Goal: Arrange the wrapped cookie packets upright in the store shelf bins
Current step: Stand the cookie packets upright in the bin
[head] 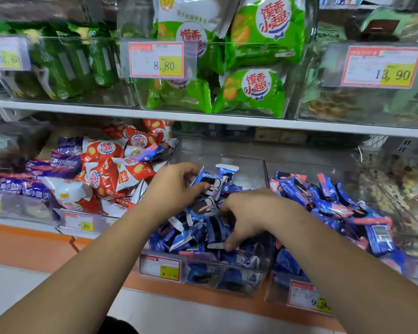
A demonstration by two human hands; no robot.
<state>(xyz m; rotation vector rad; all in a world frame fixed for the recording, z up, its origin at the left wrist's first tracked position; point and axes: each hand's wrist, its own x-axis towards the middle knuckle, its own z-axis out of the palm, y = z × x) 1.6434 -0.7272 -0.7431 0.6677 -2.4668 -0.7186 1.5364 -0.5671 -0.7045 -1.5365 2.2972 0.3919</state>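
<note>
**Both hands in the middle bin of blue packets**

Head view: the left hand reaches into the clear middle bin on the lower shelf. Its fingers are curled, and the thumb is pressed against the face of a held packet, a blue wrapper with a dark cookie printed on it. The packet stands roughly upright, tilted a little to the right, at the left side of the bin. Just behind it, another upright packet stands clear of the hand, its white crimped end on top.

The right hand is lower and nearer the front of the same bin, its back turned to the camera. Its fingers are bent down and together into the heap of blue cookie packets, which lie jumbled at all angles. The thumb tip touches a wrapper near the bin's front wall. The fingertips are buried among the wrappers, so I cannot tell whether they have closed on a packet or only rest on the heap.

A price tag is fixed to the front of the middle bin. The right bin is piled with blue and pink packets. To the left lie red and white packets and, beyond them, purple packets. On the shelf above, green packets fill a clear bin behind a label reading 8.80.
</note>
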